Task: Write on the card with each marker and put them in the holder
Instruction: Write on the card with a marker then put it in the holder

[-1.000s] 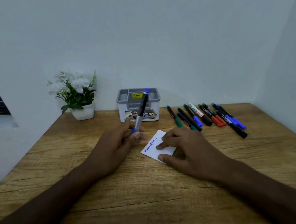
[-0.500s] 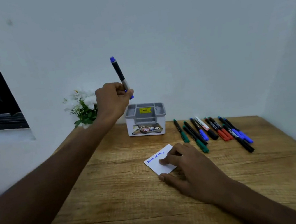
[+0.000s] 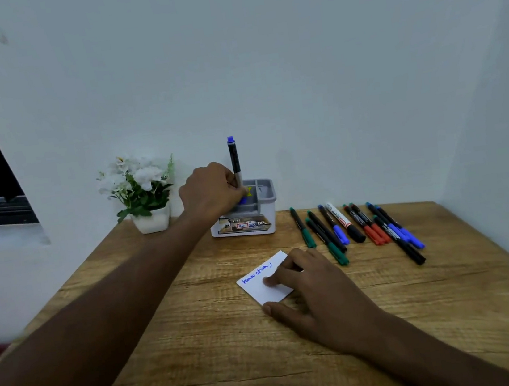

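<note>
Step in hand: stowing first blue marker (image 3: 234, 159) in holder (image 3: 264, 191). Left hand (image 3: 210, 190) pinches it upright, cap end down in a compartment. Right hand (image 3: 310, 282) presses card (image 3: 259, 289) flat on bench (image 3: 202, 345), fingers straight. Next: release, pick another from marker row (image 3: 355, 228).
</note>
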`<state>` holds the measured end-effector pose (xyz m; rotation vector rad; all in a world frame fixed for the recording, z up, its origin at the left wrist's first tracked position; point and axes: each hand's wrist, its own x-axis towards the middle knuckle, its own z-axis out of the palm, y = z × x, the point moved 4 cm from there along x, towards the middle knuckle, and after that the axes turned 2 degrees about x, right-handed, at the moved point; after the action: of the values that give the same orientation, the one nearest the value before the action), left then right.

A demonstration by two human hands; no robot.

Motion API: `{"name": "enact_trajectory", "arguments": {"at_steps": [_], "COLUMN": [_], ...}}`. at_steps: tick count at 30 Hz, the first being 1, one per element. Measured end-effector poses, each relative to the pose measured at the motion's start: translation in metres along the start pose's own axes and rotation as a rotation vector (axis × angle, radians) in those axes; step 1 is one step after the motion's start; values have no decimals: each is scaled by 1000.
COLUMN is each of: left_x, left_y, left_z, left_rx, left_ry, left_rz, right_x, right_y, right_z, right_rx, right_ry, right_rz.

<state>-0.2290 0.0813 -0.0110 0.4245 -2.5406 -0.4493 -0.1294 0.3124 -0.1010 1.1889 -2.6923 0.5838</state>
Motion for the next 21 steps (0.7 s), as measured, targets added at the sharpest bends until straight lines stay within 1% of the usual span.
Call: {"name": "enact_trajectory", "arguments": {"at_steps": [8,11,17,21], "left_x": [-4,-2,0,7], "left_y": [3,2,0,-2], "left_z": [5,1,-3,-6], "left_rx": [6,-13,122,107], "left_ry": [-11,24,19,14], "left_rz": [-34,-55,-15,-22], "right_x": [0,0,-1,0], "right_y": [3,3,0,-1], "right_z": [2,2,0,-1], "right_rx": [16,12,9,6], "right_ry": [2,4,-21,-13], "right_rz": [6,8,15,14]}}
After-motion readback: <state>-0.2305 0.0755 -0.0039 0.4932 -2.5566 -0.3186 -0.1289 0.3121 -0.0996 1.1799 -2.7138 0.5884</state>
